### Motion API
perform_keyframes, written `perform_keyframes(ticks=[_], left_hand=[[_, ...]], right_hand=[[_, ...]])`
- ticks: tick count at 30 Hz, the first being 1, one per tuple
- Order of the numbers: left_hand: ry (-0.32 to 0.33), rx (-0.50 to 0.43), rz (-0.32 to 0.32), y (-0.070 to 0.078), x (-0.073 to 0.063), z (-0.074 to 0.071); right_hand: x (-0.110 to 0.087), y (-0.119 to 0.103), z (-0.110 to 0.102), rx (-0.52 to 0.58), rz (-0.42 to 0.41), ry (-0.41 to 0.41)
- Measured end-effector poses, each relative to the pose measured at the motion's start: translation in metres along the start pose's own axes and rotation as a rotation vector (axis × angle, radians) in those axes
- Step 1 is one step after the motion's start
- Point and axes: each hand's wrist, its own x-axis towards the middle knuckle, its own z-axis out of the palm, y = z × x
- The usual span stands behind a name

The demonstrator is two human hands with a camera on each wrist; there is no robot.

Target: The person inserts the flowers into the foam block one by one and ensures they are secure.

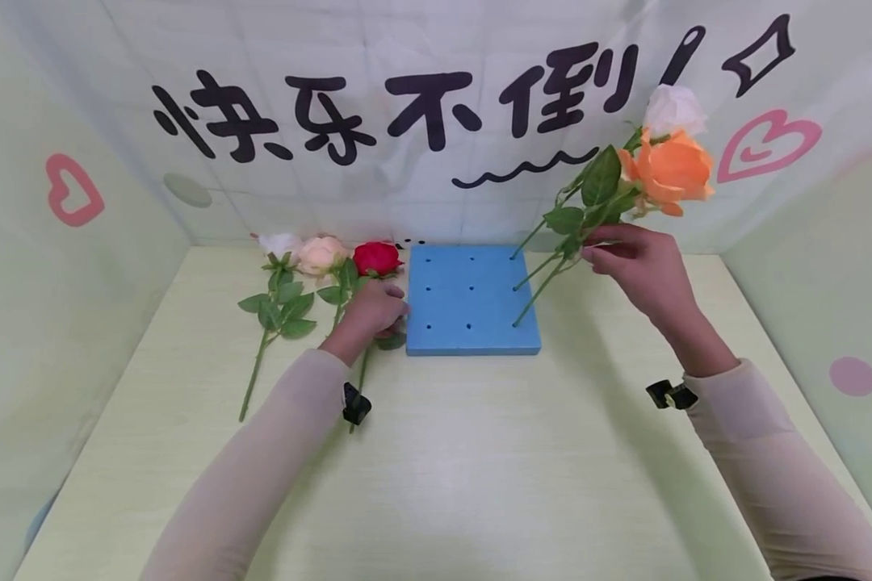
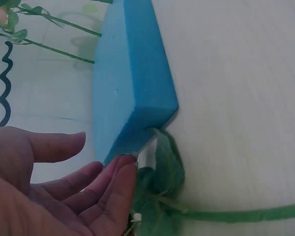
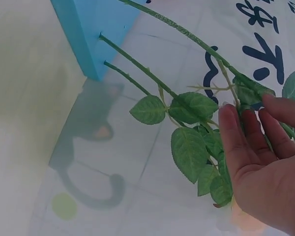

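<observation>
A blue foam block (image 1: pixel 446 308) with small holes lies at the back of the table. Three green stems stand tilted to the right in its right-hand holes, topped by an orange rose (image 1: pixel 674 169) and a white rose (image 1: pixel 674 111); any third bloom is hidden. My right hand (image 1: pixel 647 270) holds the front rose stem (image 3: pixel 187 35) between thumb and fingers, among the leaves (image 3: pixel 189 155). At the block's left edge is my left hand (image 1: pixel 369 313), thumb apart and fingers loosely bent, fingertips right at the block's corner. It holds nothing and partly covers a red rose (image 1: pixel 376 259).
Left of the block, a pale pink rose (image 1: pixel 322 255) and another white rose (image 1: pixel 279 244) lie on the table, blooms toward the back wall. A printed white backdrop (image 1: pixel 414 202) rises right behind the block, with pale green side walls left and right.
</observation>
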Motion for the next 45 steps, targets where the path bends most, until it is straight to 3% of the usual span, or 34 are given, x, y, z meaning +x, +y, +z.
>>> perform_keyframes(ticks=[9, 13, 19, 26, 34, 45], left_hand=[[0.086, 0.037, 0.108, -0.005, -0.018, -0.034], [0.098, 0.125, 0.112, -0.011, -0.026, -0.043], [0.064, 0.225, 0.076, -0.017, -0.033, -0.048], [0.086, 0.334, 0.073, -0.033, -0.034, -0.045], [0.032, 0.306, -0.006, -0.043, -0.033, -0.041], [0.037, 0.290, 0.008, -0.046, -0.030, -0.026]], right_hand=[[-0.013, 0.010, -0.014, 0.096, -0.017, 0.091], [-0.018, 0.024, -0.016, 0.157, 0.012, 0.132], [-0.024, 0.045, -0.018, 0.353, 0.089, 0.145], [-0.025, 0.064, -0.012, 0.344, 0.242, 0.041], [-0.018, 0.084, 0.006, 0.340, 0.354, -0.123], [-0.009, 0.088, 0.044, 0.332, 0.459, -0.261]])
